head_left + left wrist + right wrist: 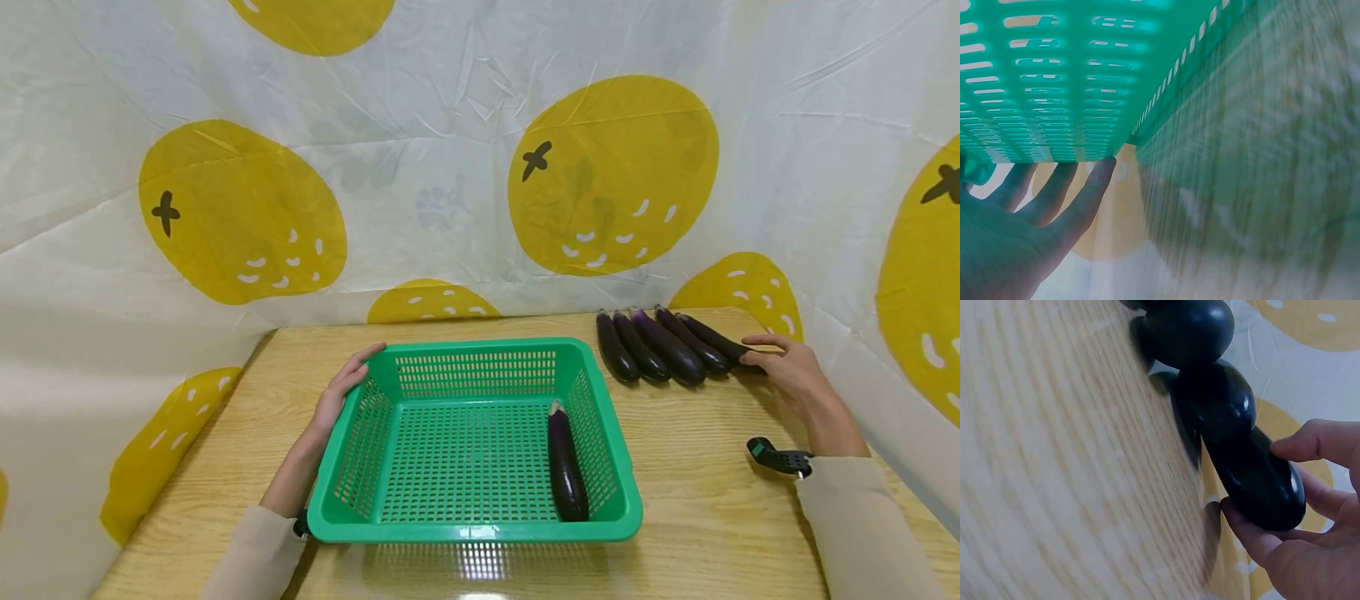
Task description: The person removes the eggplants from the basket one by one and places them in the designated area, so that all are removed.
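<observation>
My right hand (797, 379) pinches the blunt end of the rightmost dark purple eggplant (712, 337). In the right wrist view, the thumb lies on top of this eggplant (1263, 484) and fingers reach beneath it. Several more eggplants (671, 350) lie side by side to its left, stems toward the back. My left hand (341, 392) rests at the left side of a green plastic basket (480, 532); its straight fingers (1085, 200) touch the outer wall in the left wrist view. Inside the basket, along the right, lies one eggplant (567, 467).
The basket stands on a wooden table (697, 475). A white cloth (435, 208) printed with yellow fruit hangs behind the table and at both sides. A black strap (780, 458) juts from the right wrist.
</observation>
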The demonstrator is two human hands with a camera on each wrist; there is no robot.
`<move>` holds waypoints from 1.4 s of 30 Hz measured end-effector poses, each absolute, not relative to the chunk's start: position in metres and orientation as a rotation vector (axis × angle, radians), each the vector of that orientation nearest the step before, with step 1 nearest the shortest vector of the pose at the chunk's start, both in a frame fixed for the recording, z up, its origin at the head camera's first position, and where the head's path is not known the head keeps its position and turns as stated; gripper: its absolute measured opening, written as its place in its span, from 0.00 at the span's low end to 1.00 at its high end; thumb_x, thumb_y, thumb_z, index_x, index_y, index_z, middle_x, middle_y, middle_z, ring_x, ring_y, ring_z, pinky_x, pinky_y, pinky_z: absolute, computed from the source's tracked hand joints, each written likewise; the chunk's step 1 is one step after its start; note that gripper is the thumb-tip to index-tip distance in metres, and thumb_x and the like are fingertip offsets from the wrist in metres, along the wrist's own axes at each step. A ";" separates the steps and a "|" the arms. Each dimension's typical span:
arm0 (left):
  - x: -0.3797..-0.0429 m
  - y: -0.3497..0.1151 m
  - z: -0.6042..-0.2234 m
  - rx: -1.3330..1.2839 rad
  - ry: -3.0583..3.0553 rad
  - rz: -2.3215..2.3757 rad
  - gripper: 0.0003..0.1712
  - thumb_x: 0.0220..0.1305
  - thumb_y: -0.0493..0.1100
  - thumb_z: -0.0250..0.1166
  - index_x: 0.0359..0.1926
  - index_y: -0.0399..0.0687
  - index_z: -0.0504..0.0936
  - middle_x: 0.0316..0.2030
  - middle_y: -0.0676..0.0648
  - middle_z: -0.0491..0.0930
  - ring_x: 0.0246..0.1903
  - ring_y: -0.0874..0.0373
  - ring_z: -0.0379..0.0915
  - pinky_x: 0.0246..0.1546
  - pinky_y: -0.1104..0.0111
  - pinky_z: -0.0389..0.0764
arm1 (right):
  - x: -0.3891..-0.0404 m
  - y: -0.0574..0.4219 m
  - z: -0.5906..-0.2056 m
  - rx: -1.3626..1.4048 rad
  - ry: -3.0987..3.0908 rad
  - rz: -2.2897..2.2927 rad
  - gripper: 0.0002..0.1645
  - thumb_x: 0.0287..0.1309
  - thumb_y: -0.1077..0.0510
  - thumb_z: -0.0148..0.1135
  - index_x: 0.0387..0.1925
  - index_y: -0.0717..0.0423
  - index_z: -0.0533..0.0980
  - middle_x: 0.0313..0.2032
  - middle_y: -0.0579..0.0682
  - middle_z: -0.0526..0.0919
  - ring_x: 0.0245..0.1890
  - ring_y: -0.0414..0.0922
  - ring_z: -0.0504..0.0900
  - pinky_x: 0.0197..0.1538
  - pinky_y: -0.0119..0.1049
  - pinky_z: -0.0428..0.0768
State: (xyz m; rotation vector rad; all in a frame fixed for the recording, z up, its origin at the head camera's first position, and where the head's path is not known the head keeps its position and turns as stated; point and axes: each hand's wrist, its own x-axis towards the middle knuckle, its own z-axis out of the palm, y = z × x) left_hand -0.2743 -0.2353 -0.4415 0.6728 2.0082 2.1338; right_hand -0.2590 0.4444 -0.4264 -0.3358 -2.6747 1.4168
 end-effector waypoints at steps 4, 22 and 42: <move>-0.275 -0.235 -0.441 0.673 2.020 2.129 0.32 0.85 0.44 0.33 0.82 0.35 0.46 0.82 0.34 0.41 0.70 0.71 0.59 0.66 0.79 0.66 | -0.259 0.445 -0.428 -0.340 -2.676 1.419 0.33 0.74 0.48 0.57 0.69 0.67 0.68 0.79 0.76 0.40 0.68 0.67 0.52 0.39 0.21 0.69; -0.276 -0.234 -0.442 0.701 1.997 2.135 0.32 0.85 0.44 0.34 0.81 0.34 0.46 0.80 0.33 0.43 0.68 0.70 0.63 0.65 0.78 0.70 | -0.256 0.445 -0.427 -0.266 -2.675 1.544 0.33 0.75 0.45 0.57 0.70 0.61 0.68 0.79 0.76 0.37 0.35 0.20 0.76 0.41 0.27 0.84; -0.274 -0.236 -0.441 0.704 1.996 2.139 0.31 0.86 0.44 0.34 0.81 0.36 0.47 0.72 0.56 0.60 0.68 0.67 0.65 0.64 0.76 0.72 | -0.255 0.446 -0.425 -0.212 -2.721 1.539 0.34 0.76 0.48 0.56 0.73 0.62 0.65 0.77 0.79 0.42 0.36 0.18 0.76 0.43 0.27 0.84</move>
